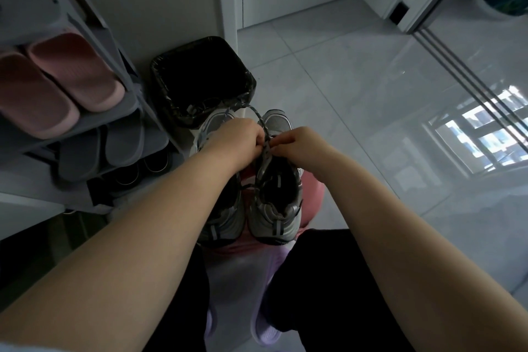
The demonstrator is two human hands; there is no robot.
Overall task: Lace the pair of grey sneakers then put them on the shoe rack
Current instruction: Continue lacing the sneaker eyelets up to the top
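Two grey sneakers stand side by side on a pink stool (pixel 313 203) in front of me, toes pointing away. My left hand (pixel 234 140) and my right hand (pixel 300 143) meet over the lace holes of the right sneaker (pixel 275 203), both pinching its grey lace (pixel 261 120), which loops up beyond the toe. My left forearm hides much of the left sneaker (pixel 221 220). The grey shoe rack (pixel 128 106) stands at the left.
Pink slippers (pixel 57 80) fill an upper rack shelf, grey slippers (pixel 100 151) the shelf below, dark shoes lower still. A bin with a black liner (pixel 200 80) sits just beyond the sneakers. Glossy tiled floor extends to the right. My legs and lilac slippers are below.
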